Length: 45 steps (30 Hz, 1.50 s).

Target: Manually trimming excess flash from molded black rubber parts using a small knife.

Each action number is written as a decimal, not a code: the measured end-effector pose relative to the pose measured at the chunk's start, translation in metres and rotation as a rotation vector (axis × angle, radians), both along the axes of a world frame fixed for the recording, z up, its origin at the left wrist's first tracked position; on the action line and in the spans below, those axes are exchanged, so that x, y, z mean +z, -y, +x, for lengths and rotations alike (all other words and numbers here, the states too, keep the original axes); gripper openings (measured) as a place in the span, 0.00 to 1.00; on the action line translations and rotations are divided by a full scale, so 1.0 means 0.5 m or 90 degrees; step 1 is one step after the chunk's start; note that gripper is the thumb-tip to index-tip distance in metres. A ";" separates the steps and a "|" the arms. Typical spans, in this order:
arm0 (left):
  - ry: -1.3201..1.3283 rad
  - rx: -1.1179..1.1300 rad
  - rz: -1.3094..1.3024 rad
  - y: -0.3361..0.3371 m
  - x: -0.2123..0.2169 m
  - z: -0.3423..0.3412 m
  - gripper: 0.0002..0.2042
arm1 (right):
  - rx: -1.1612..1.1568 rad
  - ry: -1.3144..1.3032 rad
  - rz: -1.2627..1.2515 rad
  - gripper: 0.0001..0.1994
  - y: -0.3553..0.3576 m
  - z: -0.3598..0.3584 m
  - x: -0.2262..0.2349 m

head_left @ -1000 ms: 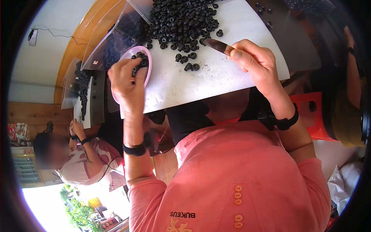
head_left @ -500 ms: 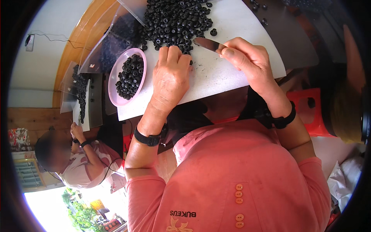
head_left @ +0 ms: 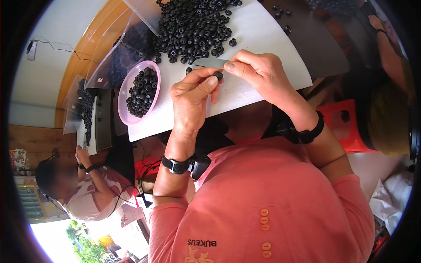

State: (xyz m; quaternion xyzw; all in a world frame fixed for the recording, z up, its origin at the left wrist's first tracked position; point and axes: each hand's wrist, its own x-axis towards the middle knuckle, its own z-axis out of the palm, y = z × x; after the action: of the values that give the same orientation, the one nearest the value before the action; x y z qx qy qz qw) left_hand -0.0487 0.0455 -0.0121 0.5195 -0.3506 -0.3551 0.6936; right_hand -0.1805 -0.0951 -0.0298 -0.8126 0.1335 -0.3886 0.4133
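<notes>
My left hand [head_left: 191, 94] pinches a small round black part [head_left: 218, 76] between thumb and fingers, above the near side of the white tabletop [head_left: 272, 48]. In my right hand [head_left: 258, 72] is a knife [head_left: 210, 63], its blade pointing left and lying just beyond the pinched part, close to my left fingers. Whether the blade touches the part I cannot tell. Beyond both hands spreads a big pile of the same black parts [head_left: 193, 30]. A pink oval bowl [head_left: 123, 107], left of my left hand, holds many more.
A clear plastic panel [head_left: 105, 65] stands at the pile's left side. One loose black part [head_left: 232, 42] lies right of the pile. At the far left a co-worker [head_left: 94, 188] sits at another table; another person's arm [head_left: 390, 57] shows at the right, near a red stool [head_left: 340, 125].
My left hand has drawn back from the pile's edge and turned, now with a black part in its fingers. My right hand has brought the knife leftward, over to it.
</notes>
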 end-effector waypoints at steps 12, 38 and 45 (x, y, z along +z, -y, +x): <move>-0.069 -0.015 -0.012 0.005 -0.014 0.002 0.04 | -0.009 -0.007 -0.073 0.14 -0.004 0.003 0.000; -0.138 -0.035 -0.060 0.007 -0.021 -0.003 0.14 | -0.020 0.010 -0.160 0.17 0.001 0.004 -0.007; -0.138 -0.013 -0.065 0.007 -0.024 -0.011 0.13 | -0.006 0.005 -0.158 0.18 0.003 0.002 -0.006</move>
State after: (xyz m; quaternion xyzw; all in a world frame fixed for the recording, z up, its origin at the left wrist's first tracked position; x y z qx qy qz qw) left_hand -0.0540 0.0418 -0.0242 0.4387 -0.2966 -0.3982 0.7490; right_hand -0.1794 -0.0964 -0.0327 -0.8554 0.0863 -0.4071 0.3084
